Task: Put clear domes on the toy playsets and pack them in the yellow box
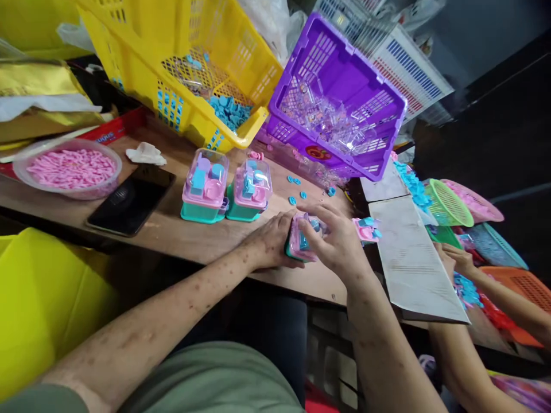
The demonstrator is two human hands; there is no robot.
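Note:
Near the table's front edge, a small pink and teal toy box with a clear lid sits between my hands. My left hand wraps round its left side. From the right, my right hand is closed over the lid, thumb and fingers on its top and far side. Two similar toy boxes stand to the left, one beside the other, with blue, pink and purple pieces under their clear lids. Just right of my right hand lies a pink tray with blue pieces, partly hidden.
A yellow crate with blue parts and a purple crate with clear parts stand behind. Left are a phone and a tub of pink pieces. Small blue pieces lie ahead. A co-worker's hands are beyond the cardboard.

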